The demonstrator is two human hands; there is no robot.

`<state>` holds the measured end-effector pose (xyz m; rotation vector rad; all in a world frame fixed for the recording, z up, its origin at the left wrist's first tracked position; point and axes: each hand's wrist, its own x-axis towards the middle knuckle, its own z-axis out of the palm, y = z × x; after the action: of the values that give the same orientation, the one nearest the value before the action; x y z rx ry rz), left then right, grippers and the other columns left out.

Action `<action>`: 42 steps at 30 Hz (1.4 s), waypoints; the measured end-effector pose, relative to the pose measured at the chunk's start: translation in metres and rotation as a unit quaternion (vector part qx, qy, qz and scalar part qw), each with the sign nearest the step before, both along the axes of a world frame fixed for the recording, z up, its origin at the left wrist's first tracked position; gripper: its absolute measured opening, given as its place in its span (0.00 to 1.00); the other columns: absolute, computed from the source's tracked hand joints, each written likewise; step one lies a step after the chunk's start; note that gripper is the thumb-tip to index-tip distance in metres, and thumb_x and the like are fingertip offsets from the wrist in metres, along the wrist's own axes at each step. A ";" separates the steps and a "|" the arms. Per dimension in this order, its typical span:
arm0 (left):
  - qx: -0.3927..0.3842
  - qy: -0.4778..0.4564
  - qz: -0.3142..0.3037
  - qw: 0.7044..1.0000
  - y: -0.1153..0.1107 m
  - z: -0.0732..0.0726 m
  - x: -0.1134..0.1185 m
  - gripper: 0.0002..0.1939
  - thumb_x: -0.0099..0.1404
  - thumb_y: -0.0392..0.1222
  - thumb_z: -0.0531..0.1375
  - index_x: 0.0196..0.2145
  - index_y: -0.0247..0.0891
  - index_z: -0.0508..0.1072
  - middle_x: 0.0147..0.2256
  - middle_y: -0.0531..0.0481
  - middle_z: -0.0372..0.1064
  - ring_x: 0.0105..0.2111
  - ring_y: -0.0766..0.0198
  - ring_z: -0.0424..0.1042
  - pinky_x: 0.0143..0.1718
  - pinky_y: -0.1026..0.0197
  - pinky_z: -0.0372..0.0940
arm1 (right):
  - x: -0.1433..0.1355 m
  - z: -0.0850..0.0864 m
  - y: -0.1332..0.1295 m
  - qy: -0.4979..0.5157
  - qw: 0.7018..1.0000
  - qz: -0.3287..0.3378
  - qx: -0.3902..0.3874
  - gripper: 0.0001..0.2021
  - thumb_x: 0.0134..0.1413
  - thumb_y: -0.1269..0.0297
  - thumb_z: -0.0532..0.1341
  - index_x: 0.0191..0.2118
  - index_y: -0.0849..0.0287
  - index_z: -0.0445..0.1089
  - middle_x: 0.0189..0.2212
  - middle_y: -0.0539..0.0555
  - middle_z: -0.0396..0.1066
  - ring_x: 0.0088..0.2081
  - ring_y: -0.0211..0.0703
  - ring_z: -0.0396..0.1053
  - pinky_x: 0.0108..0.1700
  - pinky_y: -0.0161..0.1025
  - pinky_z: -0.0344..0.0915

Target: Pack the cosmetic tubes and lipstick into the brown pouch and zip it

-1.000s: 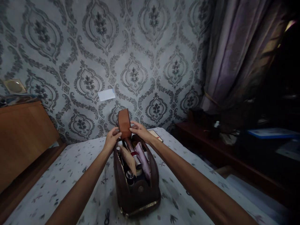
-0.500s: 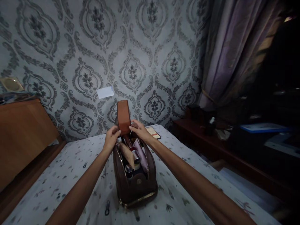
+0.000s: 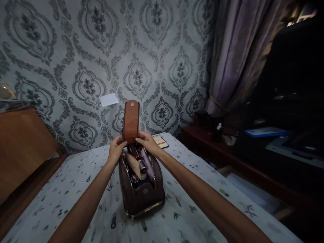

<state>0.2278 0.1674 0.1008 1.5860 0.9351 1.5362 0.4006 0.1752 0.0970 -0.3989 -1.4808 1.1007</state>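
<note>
A dark brown makeup bag [image 3: 144, 202] stands unzipped on the bed, its mouth gaping. Its tan-lined strap flap [image 3: 131, 121] is raised upright at the far end, a snap button near its tip. My left hand [image 3: 116, 149] is closed on the bag at the left side of the flap's base, thumb on the near face. At the right side of that base, my right hand [image 3: 148, 143] grips likewise, thumb and fingers pinching. Inside the bag lie a beige card-like piece [image 3: 134, 164], a pink item [image 3: 147, 163] and several small cosmetic containers, partly hidden.
The bag rests on a bed [image 3: 93, 202] with a patterned white sheet. A phone or tablet with a lit screen [image 3: 160, 141] lies behind my right hand. Wooden furniture [image 3: 25, 141] stands left, a dark red ledge [image 3: 199, 141] right, a patterned wall behind.
The flap has risen a little and its snap shows more clearly. Both hands keep their hold at its base. The whole view has shifted slightly, with the bag now further left.
</note>
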 end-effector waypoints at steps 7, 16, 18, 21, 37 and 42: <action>-0.010 -0.010 -0.011 1.000 0.000 0.001 0.001 0.10 0.46 0.40 0.66 0.28 0.38 0.73 0.28 0.53 0.74 0.33 0.61 0.72 0.42 0.59 0.65 | 0.001 -0.002 -0.009 -0.027 0.999 -0.039 0.013 0.13 0.45 0.55 0.68 0.36 0.57 0.77 0.34 0.50 0.78 0.40 0.48 0.73 0.51 0.46 0.66; -0.019 -0.020 -0.005 1.000 0.000 -0.001 0.000 0.12 0.45 0.39 0.67 0.30 0.38 0.75 0.30 0.52 0.76 0.33 0.60 0.72 0.40 0.60 0.64 | 0.001 0.001 -0.027 -0.054 0.995 -0.072 0.049 0.14 0.51 0.53 0.65 0.40 0.56 0.78 0.37 0.52 0.78 0.44 0.50 0.71 0.52 0.47 0.65; -0.019 -0.017 0.000 1.000 0.000 -0.002 -0.001 0.12 0.44 0.39 0.67 0.30 0.37 0.75 0.29 0.52 0.75 0.32 0.61 0.71 0.40 0.60 0.64 | 0.002 0.000 -0.031 -0.062 0.994 -0.076 0.057 0.14 0.52 0.54 0.64 0.40 0.55 0.78 0.38 0.53 0.77 0.46 0.51 0.71 0.53 0.47 0.64; -0.021 -0.014 0.007 1.000 0.001 -0.002 -0.002 0.12 0.43 0.40 0.68 0.29 0.38 0.75 0.29 0.52 0.75 0.32 0.61 0.71 0.39 0.60 0.63 | 0.004 -0.003 -0.034 -0.077 0.991 -0.084 0.066 0.12 0.53 0.55 0.65 0.39 0.55 0.79 0.38 0.53 0.77 0.48 0.52 0.69 0.54 0.48 0.63; -0.021 0.004 0.100 0.995 -0.051 -0.007 -0.002 0.09 0.53 0.38 0.65 0.34 0.40 0.72 0.36 0.51 0.70 0.39 0.60 0.67 0.41 0.62 0.60 | 0.021 -0.011 -0.063 -0.181 0.958 -0.169 0.146 0.13 0.52 0.68 0.63 0.42 0.49 0.80 0.49 0.57 0.73 0.51 0.53 0.70 0.55 0.48 0.62; 0.012 0.084 0.090 0.992 -0.114 0.003 0.000 0.14 0.63 0.51 0.60 0.25 0.41 0.68 0.24 0.53 0.65 0.26 0.64 0.63 0.28 0.63 0.57 | 0.022 -0.015 -0.064 -0.203 0.949 -0.189 0.153 0.15 0.54 0.69 0.61 0.44 0.48 0.80 0.50 0.56 0.74 0.52 0.53 0.70 0.54 0.48 0.63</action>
<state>0.2278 0.0538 0.1039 1.7074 1.1838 1.5569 0.4229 0.1107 0.0818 -0.6838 -1.8084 0.4874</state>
